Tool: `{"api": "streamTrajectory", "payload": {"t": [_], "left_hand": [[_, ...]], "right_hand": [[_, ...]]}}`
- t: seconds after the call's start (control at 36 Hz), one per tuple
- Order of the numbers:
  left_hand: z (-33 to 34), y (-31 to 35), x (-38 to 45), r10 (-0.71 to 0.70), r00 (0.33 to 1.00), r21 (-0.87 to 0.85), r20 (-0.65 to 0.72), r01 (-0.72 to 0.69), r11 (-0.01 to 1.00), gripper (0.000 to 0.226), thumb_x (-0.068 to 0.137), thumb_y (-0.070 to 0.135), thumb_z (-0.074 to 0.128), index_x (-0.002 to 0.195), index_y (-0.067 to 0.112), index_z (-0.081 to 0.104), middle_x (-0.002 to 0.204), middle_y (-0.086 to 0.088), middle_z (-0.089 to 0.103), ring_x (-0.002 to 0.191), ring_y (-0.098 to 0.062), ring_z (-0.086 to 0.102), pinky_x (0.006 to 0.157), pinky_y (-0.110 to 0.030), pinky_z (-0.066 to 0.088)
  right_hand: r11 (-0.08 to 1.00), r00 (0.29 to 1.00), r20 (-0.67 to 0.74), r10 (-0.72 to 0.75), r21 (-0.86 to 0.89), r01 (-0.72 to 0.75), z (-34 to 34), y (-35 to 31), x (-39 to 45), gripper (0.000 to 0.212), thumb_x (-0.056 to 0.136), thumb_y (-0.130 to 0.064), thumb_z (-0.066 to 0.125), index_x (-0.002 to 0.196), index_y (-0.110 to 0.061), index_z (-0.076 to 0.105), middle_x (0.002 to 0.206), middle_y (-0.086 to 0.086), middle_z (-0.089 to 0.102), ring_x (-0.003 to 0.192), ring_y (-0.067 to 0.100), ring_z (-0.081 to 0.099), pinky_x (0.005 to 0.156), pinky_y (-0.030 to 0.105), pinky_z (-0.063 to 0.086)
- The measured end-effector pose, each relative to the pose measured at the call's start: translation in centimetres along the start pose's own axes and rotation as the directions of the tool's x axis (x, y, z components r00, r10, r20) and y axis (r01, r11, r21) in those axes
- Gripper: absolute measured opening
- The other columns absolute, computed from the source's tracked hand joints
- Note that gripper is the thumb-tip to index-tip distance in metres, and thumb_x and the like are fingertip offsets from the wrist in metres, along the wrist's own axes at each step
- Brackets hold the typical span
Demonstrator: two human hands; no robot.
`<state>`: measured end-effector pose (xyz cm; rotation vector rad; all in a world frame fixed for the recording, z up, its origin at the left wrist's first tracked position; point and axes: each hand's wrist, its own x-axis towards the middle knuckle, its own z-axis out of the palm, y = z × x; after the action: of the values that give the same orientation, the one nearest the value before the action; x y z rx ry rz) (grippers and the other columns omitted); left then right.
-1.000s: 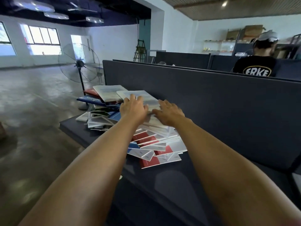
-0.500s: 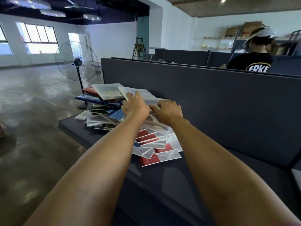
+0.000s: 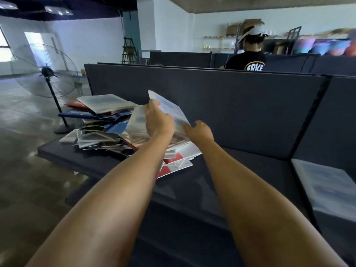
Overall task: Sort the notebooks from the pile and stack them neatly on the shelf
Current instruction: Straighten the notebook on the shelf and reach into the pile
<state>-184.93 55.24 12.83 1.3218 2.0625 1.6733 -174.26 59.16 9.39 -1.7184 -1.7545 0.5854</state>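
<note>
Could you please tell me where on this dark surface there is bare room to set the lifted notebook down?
Bare surface lies right of the pile, running to the seam before the sheet, and along the front edge. The left end is crowded with the pile, where the left hand grips the notebook.

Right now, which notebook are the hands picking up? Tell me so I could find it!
Find the dark shelf in front of the long dark partition, then the messy notebook pile on it. Above the pile's right end, the left hand and right hand hold a pale notebook. It alone is lifted and tilted; the rest lie flat.
</note>
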Motion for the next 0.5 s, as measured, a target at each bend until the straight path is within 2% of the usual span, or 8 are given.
{"api": "streamTrajectory", "payload": {"t": [0.06, 0.11, 0.14, 0.19, 0.25, 0.31, 0.42, 0.5], "left_hand": [[0.9, 0.8, -1.4, 0.052, 0.999, -0.002, 0.012, -0.052, 0.999, 0.043, 0.089, -0.002, 0.044, 0.127, 0.018, 0.046, 0.136, -0.003, 0.042, 0.110, -0.027, 0.053, 0.077, -0.033, 0.037], [1.6, 1.3, -2.7, 0.093, 0.995, 0.010, 0.029, -0.094, 0.996, 0.043, 0.089, -0.001, 0.043, 0.126, 0.020, 0.047, 0.136, -0.001, 0.043, 0.108, -0.028, 0.055, 0.074, -0.035, 0.037], [2.0, 1.4, -3.3, 0.104, 0.994, 0.015, 0.041, -0.104, 0.994, 0.043, 0.088, -0.001, 0.043, 0.126, 0.020, 0.047, 0.135, 0.000, 0.044, 0.107, -0.028, 0.055, 0.073, -0.035, 0.037], [2.8, 1.6, -4.6, 0.110, 0.992, 0.014, 0.067, -0.111, 0.994, 0.044, 0.086, -0.001, 0.043, 0.124, 0.020, 0.047, 0.133, 0.000, 0.045, 0.106, -0.030, 0.056, 0.072, -0.035, 0.035], [3.6, 1.8, -6.0, 0.104, 0.990, 0.006, 0.094, -0.105, 0.994, 0.045, 0.085, -0.002, 0.042, 0.124, 0.019, 0.047, 0.133, -0.001, 0.045, 0.108, -0.029, 0.055, 0.072, -0.036, 0.036], [4.5, 2.2, -7.5, 0.091, 0.990, 0.009, 0.103, -0.093, 0.996, 0.046, 0.085, -0.002, 0.043, 0.126, 0.019, 0.048, 0.133, -0.002, 0.046, 0.111, -0.028, 0.053, 0.079, -0.038, 0.039], [6.2, 3.7, -11.0, 0.104, 0.986, -0.082, 0.129, -0.094, 0.992, 0.043, 0.085, -0.004, 0.043, 0.122, 0.015, 0.050, 0.133, -0.004, 0.047, 0.113, -0.027, 0.052, 0.082, -0.034, 0.038], [7.3, 5.8, -14.1, 0.143, 0.982, -0.146, 0.125, -0.125, 0.981, 0.043, 0.083, -0.008, 0.042, 0.120, 0.013, 0.051, 0.130, -0.003, 0.048, 0.109, -0.025, 0.054, 0.075, -0.031, 0.036]], "right_hand": [[0.978, 0.989, 0.053, 0.136, 0.150, -0.143, -0.4, 1.1, -0.6, 0.063, 0.094, -0.043, 0.047, 0.139, 0.000, 0.039, 0.137, 0.016, 0.049, 0.122, 0.033, 0.049, 0.090, 0.033, 0.039], [0.925, 0.970, 0.057, 0.238, 0.291, -0.244, -1.1, 2.6, -1.3, 0.065, 0.091, -0.042, 0.051, 0.137, 0.002, 0.041, 0.128, 0.014, 0.055, 0.115, 0.032, 0.054, 0.091, 0.036, 0.043], [0.896, 0.959, 0.048, 0.279, 0.346, -0.278, -1.6, 3.4, -1.7, 0.064, 0.089, -0.042, 0.053, 0.135, 0.001, 0.044, 0.115, 0.011, 0.059, 0.105, 0.030, 0.057, 0.088, 0.036, 0.045], [0.850, 0.938, 0.006, 0.346, 0.422, -0.316, -2.8, 5.0, -2.5, 0.055, 0.087, -0.040, 0.056, 0.127, -0.002, 0.051, 0.084, 0.001, 0.054, 0.078, 0.023, 0.055, 0.077, 0.033, 0.046], [0.832, 0.919, -0.043, 0.391, 0.443, -0.334, -4.4, 6.3, -3.2, 0.044, 0.086, -0.038, 0.057, 0.116, -0.006, 0.055, 0.071, -0.002, 0.047, 0.063, 0.016, 0.048, 0.070, 0.032, 0.044], [0.830, 0.908, -0.068, 0.414, 0.438, -0.345, -6.2, 7.5, -4.1, 0.042, 0.086, -0.036, 0.058, 0.115, -0.006, 0.055, 0.071, -0.001, 0.047, 0.062, 0.017, 0.047, 0.069, 0.031, 0.044], [0.819, 0.904, -0.027, 0.427, 0.435, -0.374, -8.9, 10.4, -6.1, 0.041, 0.089, -0.027, 0.054, 0.121, -0.001, 0.054, 0.079, 0.001, 0.051, 0.079, 0.021, 0.052, 0.070, 0.030, 0.044], [0.788, 0.910, -0.005, 0.415, 0.502, -0.356, -10.2, 13.0, -7.9, 0.036, 0.092, -0.024, 0.054, 0.118, 0.000, 0.060, 0.068, -0.003, 0.049, 0.062, 0.013, 0.048, 0.056, 0.025, 0.042]]}}
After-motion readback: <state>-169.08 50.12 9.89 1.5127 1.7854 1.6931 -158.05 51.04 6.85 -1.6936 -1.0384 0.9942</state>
